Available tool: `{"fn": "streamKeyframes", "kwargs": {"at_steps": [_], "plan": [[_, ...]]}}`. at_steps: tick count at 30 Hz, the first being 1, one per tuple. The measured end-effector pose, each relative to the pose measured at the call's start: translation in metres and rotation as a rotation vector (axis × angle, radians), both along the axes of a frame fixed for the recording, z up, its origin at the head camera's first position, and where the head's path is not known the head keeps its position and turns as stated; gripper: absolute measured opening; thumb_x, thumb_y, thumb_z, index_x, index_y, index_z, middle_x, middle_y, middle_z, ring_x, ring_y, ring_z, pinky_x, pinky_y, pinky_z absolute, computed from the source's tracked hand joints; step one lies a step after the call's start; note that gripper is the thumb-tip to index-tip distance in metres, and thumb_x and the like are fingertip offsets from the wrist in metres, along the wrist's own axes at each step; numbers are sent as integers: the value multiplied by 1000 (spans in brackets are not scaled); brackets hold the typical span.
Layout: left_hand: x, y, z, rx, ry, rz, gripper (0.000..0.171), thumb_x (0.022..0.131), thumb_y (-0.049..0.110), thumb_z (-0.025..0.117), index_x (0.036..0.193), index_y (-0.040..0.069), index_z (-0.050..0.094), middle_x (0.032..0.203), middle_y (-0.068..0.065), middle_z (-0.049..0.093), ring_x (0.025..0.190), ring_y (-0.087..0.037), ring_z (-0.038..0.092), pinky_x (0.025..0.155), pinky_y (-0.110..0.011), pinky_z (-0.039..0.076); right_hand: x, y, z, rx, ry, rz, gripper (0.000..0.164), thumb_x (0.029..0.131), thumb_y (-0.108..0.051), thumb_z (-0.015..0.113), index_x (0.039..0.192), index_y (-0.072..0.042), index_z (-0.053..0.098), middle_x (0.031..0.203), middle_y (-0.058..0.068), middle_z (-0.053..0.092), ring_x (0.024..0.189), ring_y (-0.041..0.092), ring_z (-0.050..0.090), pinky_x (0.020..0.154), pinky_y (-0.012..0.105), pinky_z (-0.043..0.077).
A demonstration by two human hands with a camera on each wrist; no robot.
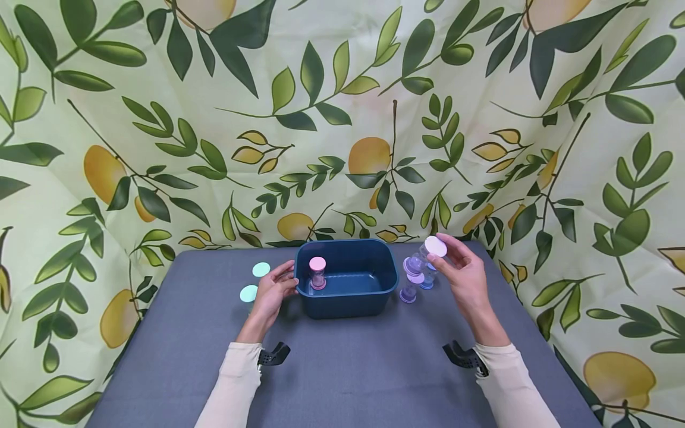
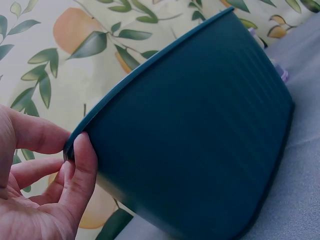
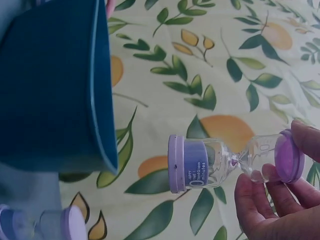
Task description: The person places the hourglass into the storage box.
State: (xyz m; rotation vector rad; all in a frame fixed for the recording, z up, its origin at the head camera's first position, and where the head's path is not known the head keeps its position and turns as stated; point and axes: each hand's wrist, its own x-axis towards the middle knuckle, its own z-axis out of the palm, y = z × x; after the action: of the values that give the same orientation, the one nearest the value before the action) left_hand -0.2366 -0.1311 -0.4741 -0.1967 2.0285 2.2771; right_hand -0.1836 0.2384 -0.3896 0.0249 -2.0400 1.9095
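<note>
My left hand (image 1: pixel 274 291) pinches the left rim of a dark blue plastic bin (image 1: pixel 345 306) between thumb and fingers. A pink-capped sand timer (image 1: pixel 317 273) stands inside the bin, near its left end. To the right of the bin, my right hand (image 1: pixel 464 274) holds a purple-capped sand timer (image 3: pixel 200 165) by one end cap, tilted and lifted off the table. Its clear glass has a narrow waist, and purple sand lies in the end farther from my fingers. Below it stand another purple sand timer (image 1: pixel 409 290) and a blue one (image 1: pixel 427 284), partly hidden.
Two sand timers with mint-green caps, one farther back (image 1: pixel 261 270) and one nearer (image 1: pixel 248 293), stand left of the bin beside my left hand. A grey cloth covers the table (image 1: pixel 342 374). Leaf-and-fruit patterned fabric (image 1: pixel 332 148) hangs behind and at both sides.
</note>
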Motion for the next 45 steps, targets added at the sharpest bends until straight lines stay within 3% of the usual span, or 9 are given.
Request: {"fn": "streamKeyframes", "kwargs": {"at_steps": [5, 19, 35, 45], "plan": [[0, -1, 0, 3, -8, 2, 54, 89, -6, 58, 141, 3, 49, 137, -20, 52, 104, -24, 61, 66, -20, 54, -3, -11, 4, -4, -4, 26, 54, 86, -11, 74, 136, -2, 55, 127, -7, 58, 113, 7, 56, 89, 10, 50], [-1, -1, 0, -2, -13, 0, 53, 89, -5, 58, 141, 5, 50, 137, -17, 53, 113, -33, 57, 67, -21, 55, -14, -42, 11, 13, 25, 117, 54, 86, -8, 74, 136, -2, 54, 123, -7, 59, 113, 10, 58, 89, 15, 52], [-1, 1, 0, -25, -21, 5, 53, 89, -5, 59, 141, 5, 51, 137, -17, 53, 108, -26, 57, 69, -22, 55, -29, -78, 20, 0, 20, 214, 54, 83, -1, 74, 134, -3, 57, 131, 12, 58, 112, 12, 59, 93, 16, 51], [-1, 1, -1, -41, -19, 5, 52, 90, -4, 59, 140, 5, 51, 138, -18, 53, 108, -29, 57, 69, -21, 54, -41, -102, 6, 24, -3, 281, 52, 83, -4, 75, 132, -4, 59, 131, 16, 59, 114, 15, 59, 95, 17, 50]]}}
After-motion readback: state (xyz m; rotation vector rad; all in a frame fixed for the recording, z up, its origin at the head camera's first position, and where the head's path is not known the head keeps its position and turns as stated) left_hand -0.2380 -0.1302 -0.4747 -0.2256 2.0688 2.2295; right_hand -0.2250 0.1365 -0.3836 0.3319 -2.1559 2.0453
